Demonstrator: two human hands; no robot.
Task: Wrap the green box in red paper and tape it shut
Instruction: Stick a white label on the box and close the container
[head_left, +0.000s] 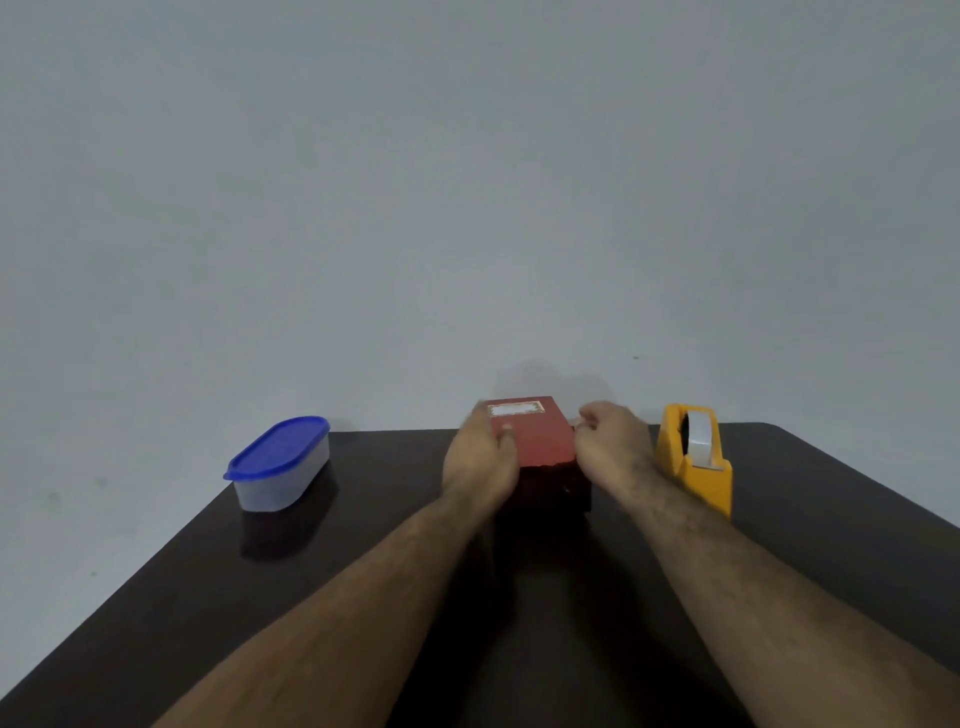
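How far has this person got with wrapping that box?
Mostly done: red paper covers the box top, no green showing. In hand: the left hand holds the box's left side, while the right hand pinches something small, seemingly tape, at its right edge. Left: taping; the yellow tape dispenser stands alongside.

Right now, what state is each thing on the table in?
Box: covered in red paper, no green showing, sitting on the table.
Left hand: grips the box's left side, thumb on top.
Right hand: fingers curled at the box's right edge; what they pinch is unclear.
Tape dispenser: upright, roll loaded.
Container: blue lid on.
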